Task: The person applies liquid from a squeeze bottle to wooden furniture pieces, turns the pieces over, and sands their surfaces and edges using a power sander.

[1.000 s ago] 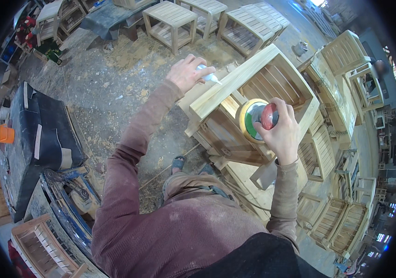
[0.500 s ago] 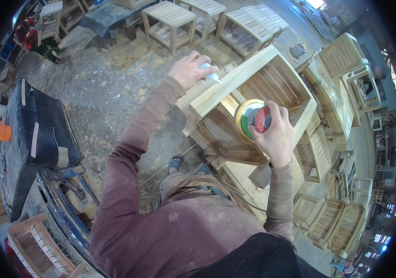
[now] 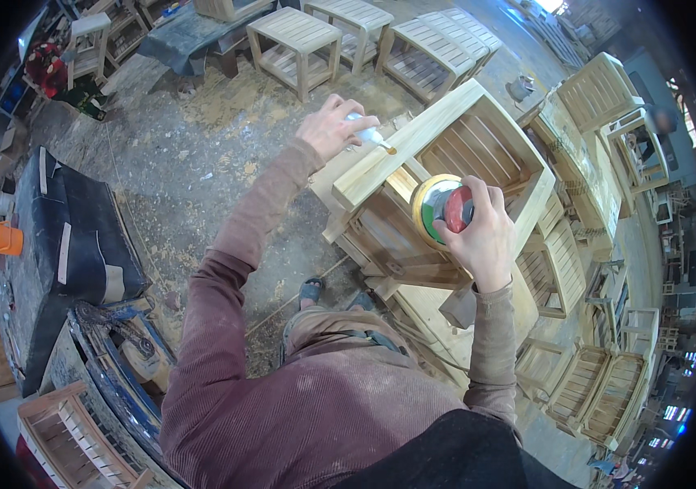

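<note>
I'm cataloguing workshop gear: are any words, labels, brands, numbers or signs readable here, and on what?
No text is readable in this view.
White squeeze bottle in the left hand: no legible lettering.
Round sander in the right hand: no legible lettering.

I see a pale wooden frame (image 3: pixel 417 145), slatted inside, its open side up. A white squeeze bottle (image 3: pixel 366 131) tilts over its broad rail, nozzle down by an amber spot (image 3: pixel 392 151); a red-topped, yellow-rimmed round tool (image 3: pixel 428 213) leans over its opening.
</note>
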A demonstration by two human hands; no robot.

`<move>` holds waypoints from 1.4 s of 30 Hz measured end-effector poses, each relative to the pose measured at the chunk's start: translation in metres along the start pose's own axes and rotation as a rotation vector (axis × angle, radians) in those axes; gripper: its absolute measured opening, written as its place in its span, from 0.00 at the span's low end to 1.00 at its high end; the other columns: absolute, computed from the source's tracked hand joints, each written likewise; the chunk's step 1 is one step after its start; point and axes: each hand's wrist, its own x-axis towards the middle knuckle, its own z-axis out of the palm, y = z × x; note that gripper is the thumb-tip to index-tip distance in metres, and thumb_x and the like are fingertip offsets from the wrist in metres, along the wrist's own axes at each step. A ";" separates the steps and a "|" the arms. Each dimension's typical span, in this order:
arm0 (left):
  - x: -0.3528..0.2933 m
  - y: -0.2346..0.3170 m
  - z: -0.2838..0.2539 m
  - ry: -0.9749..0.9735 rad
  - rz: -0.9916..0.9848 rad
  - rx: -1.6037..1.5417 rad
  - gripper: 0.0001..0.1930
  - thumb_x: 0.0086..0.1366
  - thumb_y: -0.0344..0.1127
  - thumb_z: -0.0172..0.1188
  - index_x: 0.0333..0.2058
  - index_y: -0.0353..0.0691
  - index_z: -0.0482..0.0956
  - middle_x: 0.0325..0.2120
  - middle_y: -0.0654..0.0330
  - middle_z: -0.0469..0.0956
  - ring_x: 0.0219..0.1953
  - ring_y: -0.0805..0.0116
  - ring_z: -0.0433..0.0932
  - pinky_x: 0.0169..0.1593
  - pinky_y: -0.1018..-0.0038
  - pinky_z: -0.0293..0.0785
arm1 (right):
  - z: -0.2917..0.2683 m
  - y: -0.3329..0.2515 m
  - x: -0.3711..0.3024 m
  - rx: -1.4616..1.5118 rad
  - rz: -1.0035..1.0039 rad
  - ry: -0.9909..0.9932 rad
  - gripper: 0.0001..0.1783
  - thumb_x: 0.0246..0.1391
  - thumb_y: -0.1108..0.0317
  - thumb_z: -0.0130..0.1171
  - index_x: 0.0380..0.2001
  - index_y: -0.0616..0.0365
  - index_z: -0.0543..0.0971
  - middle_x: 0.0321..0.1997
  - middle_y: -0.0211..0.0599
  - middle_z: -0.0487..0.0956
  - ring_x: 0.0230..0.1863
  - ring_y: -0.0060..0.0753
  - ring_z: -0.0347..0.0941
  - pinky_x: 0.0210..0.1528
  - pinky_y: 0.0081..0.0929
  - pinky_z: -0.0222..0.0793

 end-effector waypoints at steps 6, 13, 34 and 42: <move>-0.029 0.021 0.001 0.088 -0.217 -0.568 0.20 0.52 0.33 0.60 0.45 0.45 0.69 0.41 0.62 0.68 0.40 0.63 0.68 0.44 0.73 0.68 | -0.006 0.014 0.021 0.143 -0.018 -0.014 0.29 0.28 0.63 0.64 0.41 0.47 0.69 0.36 0.41 0.71 0.34 0.47 0.72 0.37 0.38 0.69; -0.043 0.072 0.046 0.891 -0.825 -1.172 0.17 0.65 0.34 0.44 0.49 0.35 0.53 0.39 0.59 0.64 0.40 0.75 0.64 0.45 0.76 0.62 | 0.016 -0.035 0.091 0.087 -0.118 0.013 0.21 0.37 0.58 0.57 0.39 0.48 0.69 0.36 0.53 0.69 0.30 0.55 0.72 0.34 0.42 0.70; -0.052 0.070 0.058 0.961 -0.939 -1.143 0.18 0.62 0.33 0.49 0.47 0.37 0.53 0.36 0.59 0.63 0.39 0.73 0.62 0.44 0.73 0.62 | 0.073 -0.065 0.144 -0.025 -0.173 -0.186 0.13 0.42 0.62 0.53 0.33 0.53 0.70 0.29 0.44 0.75 0.35 0.50 0.71 0.34 0.45 0.67; -0.056 0.080 0.034 0.917 -0.988 -0.883 0.21 0.62 0.39 0.47 0.48 0.36 0.52 0.37 0.47 0.66 0.39 0.56 0.68 0.44 0.67 0.63 | 0.066 -0.080 0.123 -0.114 -0.321 -0.042 0.15 0.43 0.60 0.56 0.31 0.53 0.65 0.25 0.45 0.71 0.33 0.54 0.68 0.34 0.46 0.65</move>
